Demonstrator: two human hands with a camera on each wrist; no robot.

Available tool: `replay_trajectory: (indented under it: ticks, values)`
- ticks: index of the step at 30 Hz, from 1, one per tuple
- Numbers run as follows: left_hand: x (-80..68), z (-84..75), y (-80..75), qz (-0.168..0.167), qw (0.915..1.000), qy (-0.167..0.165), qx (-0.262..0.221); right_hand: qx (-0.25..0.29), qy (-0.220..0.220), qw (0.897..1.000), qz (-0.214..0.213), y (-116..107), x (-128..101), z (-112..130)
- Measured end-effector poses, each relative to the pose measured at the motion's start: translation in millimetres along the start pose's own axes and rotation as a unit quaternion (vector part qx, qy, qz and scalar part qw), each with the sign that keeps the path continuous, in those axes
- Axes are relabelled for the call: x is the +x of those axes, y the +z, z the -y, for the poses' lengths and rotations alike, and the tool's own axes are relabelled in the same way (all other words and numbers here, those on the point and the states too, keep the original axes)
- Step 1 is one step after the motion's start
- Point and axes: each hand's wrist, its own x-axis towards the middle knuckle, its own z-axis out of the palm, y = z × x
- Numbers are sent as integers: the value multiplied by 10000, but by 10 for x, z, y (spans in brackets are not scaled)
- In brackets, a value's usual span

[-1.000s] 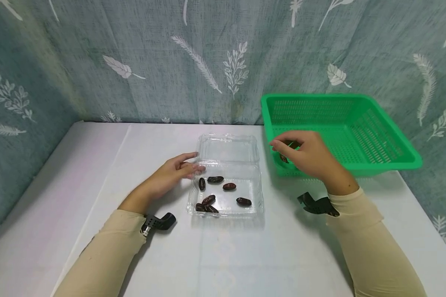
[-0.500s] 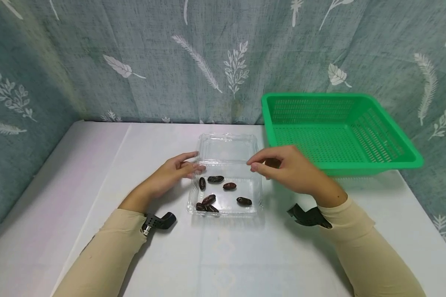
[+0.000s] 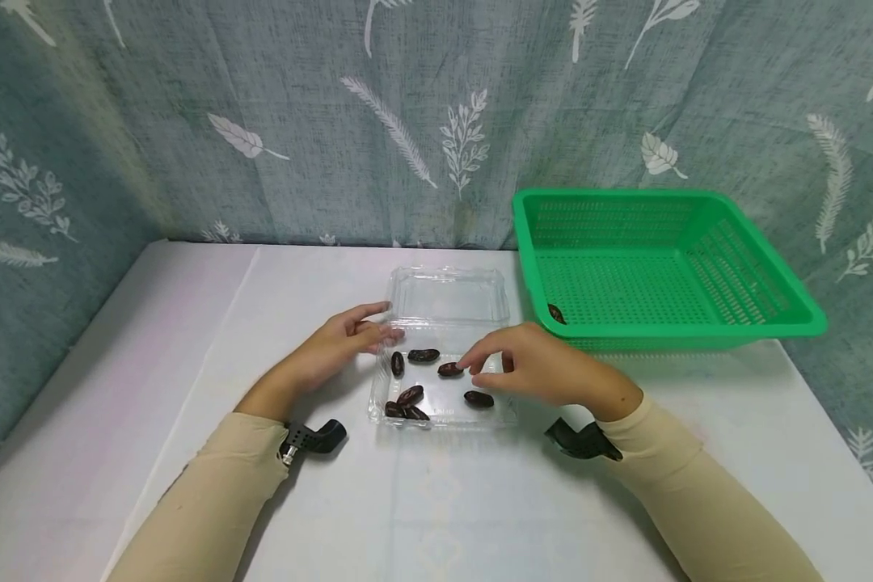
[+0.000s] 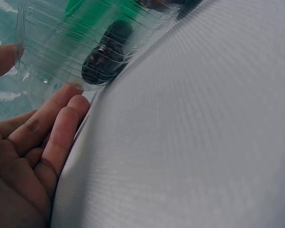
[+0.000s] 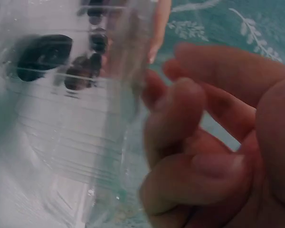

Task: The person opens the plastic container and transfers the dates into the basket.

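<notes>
Head view: shows one date (image 3: 555, 313) lying alone in the near left corner of the basket (image 3: 698, 329), apart from any hand. Finds the right hand (image 3: 531, 372) no more at the basket as a second ago, but back over the box (image 3: 447, 291), loosely curled fingers just at the middle date (image 3: 449, 369), pinching nothing yet. Counts six dates left in the box. Shows the left hand (image 3: 335, 347) unmoved, straight fingers touching the box's left edge.
</notes>
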Motion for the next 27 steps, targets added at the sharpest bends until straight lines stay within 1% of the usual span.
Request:
replay_trajectory:
  ticks: [2,4,9,12,15,18,21,27]
  values:
    - [0,2,0,-22,10000,-7,-2,-188,147,9995,225,23,12,-9]
    - [6,4,-3,-42,10000,4,-10,-362,245,9984,344,38,21,-13]
    - [18,9,-2,40,9999,56,-89,-659,496,9962,272,50,6,-11]
    - [12,8,0,58,9999,53,-85,-716,590,9952,305,58,2,-19]
    - [8,7,-3,16,10000,46,-86,-638,677,9945,475,63,15,-29]
    - [4,13,-6,2,9999,35,-109,-359,845,9936,657,77,31,-49]
    - [4,23,-3,43,9999,21,-130,-167,898,9932,721,116,44,-88]
    - [11,20,-2,8,10000,12,-52,-151,684,9957,601,199,81,-139]
